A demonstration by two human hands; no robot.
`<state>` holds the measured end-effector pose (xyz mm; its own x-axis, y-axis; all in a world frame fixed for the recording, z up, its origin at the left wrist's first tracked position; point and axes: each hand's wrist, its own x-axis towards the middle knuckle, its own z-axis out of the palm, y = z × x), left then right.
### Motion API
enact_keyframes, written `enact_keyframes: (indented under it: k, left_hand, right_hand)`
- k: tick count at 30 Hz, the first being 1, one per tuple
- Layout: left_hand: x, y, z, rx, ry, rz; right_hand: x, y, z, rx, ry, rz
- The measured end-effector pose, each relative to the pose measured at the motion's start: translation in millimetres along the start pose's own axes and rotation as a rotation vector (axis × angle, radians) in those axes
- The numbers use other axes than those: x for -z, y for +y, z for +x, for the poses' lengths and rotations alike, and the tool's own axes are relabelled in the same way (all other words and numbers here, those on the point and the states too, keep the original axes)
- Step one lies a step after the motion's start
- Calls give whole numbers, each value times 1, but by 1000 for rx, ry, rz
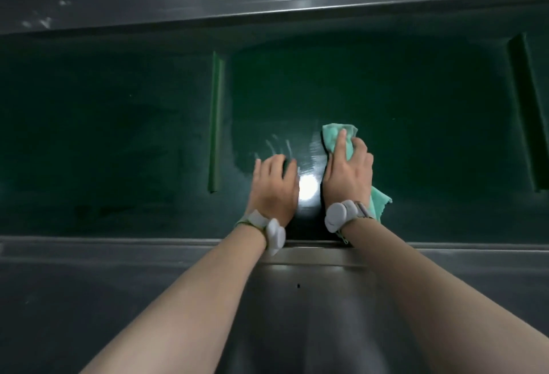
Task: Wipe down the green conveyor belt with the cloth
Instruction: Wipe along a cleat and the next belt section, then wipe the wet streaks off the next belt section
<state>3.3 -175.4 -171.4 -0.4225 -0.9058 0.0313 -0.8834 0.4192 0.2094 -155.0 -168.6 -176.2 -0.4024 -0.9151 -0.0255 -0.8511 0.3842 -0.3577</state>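
Observation:
The dark green conveyor belt runs left to right across the middle of the view. My right hand presses a light green cloth flat on the belt, fingers spread over it; a corner of the cloth sticks out beside my wrist. My left hand rests palm down on the belt just left of it, holding nothing. Between the two hands the belt is wet and shiny, with streaks.
Raised green cleats cross the belt at left and at far right. A grey metal rail borders the near side, and a metal wall the far side. Both wrists carry white bands.

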Motion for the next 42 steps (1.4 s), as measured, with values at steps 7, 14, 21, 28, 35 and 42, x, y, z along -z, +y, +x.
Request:
enact_keyframes:
  k: [7,14,21,28,35,42]
  left_hand:
    - [23,-29,-1,-30,-23,-270]
    - [99,-127,-53,-83,119,-318]
    - [147,-279,-110,103,94,-250]
    - [137,-343,-127,282,60,-236]
    - [127,-354,-129,290,84,-140]
    - [136,-374,-92,319,17,-21]
  right_hand:
    - [-21,-42,-28,-113,129,-21]
    - [-30,-119,-54,-260,39,152]
    - [-11,-218,-56,-386,70,349]
    - [-24,-292,-85,7,173,283]
    - [-51,-321,-80,100,99,202]
    - [-71,-350,-58,64,20,167]
